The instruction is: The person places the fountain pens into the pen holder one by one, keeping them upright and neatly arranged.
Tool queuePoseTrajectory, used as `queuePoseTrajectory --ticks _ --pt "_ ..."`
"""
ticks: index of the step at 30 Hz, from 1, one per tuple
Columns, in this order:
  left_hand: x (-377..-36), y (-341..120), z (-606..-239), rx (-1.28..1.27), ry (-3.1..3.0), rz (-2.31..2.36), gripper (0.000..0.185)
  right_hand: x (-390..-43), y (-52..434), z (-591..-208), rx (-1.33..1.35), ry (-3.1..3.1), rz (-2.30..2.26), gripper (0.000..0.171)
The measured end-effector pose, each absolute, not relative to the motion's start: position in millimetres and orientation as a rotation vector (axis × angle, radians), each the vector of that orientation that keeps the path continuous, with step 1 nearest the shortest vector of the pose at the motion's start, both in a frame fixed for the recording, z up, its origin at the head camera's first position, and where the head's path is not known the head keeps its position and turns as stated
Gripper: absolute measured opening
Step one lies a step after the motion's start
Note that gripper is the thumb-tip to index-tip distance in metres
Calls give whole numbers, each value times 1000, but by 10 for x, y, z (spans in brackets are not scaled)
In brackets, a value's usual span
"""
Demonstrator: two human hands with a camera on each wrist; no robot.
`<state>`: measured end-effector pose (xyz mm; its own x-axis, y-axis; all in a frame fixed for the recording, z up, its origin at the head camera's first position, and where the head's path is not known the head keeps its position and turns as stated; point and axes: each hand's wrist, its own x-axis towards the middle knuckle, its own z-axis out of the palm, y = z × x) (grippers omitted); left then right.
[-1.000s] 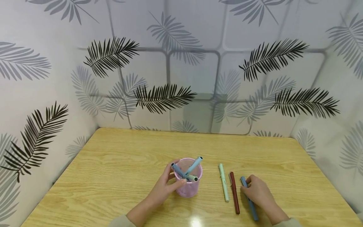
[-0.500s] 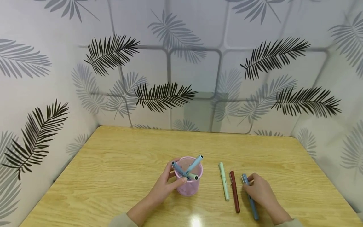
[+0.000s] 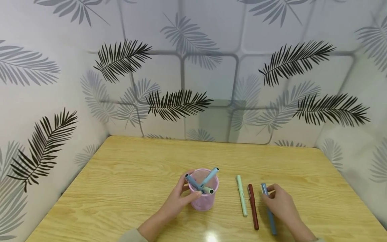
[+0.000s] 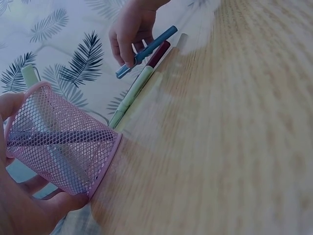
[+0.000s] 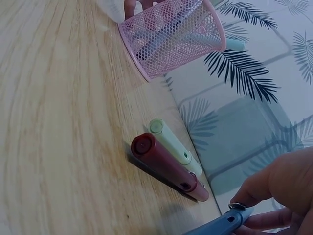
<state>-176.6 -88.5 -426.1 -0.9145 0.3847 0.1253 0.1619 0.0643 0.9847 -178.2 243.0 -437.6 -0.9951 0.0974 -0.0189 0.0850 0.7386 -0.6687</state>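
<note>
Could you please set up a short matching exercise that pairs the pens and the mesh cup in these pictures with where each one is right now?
Things:
1. pink mesh cup
2. blue pen
3. dark red pen
4. light green pen

Places:
A. lying on the table, nearest the cup
B. pinched by the right hand
C. gripped by the left hand
D. lying between the two other loose pens

Pairs: 1-C, 2-B, 3-D, 4-A
</note>
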Motion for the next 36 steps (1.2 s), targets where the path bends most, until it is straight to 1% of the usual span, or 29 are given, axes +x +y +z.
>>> queuePoseTrajectory --ticks 4,12,22,36 --pt "-1734 -874 -4209 553 2160 1963 63 -1770 2419 -4369 -137 -2902 1125 35" --pt "-1732 -867 -4229 556 2131 1991 64 -1740 2389 -4284 -118 -2877 1187 36" --pt "-1736 -865 -4225 546 2126 1981 64 -1730 2359 -4198 -158 -2836 1248 38" --pt "-1739 -865 -4232 559 2145 1981 63 -1679 2185 -4079 -107 -2752 1241 36"
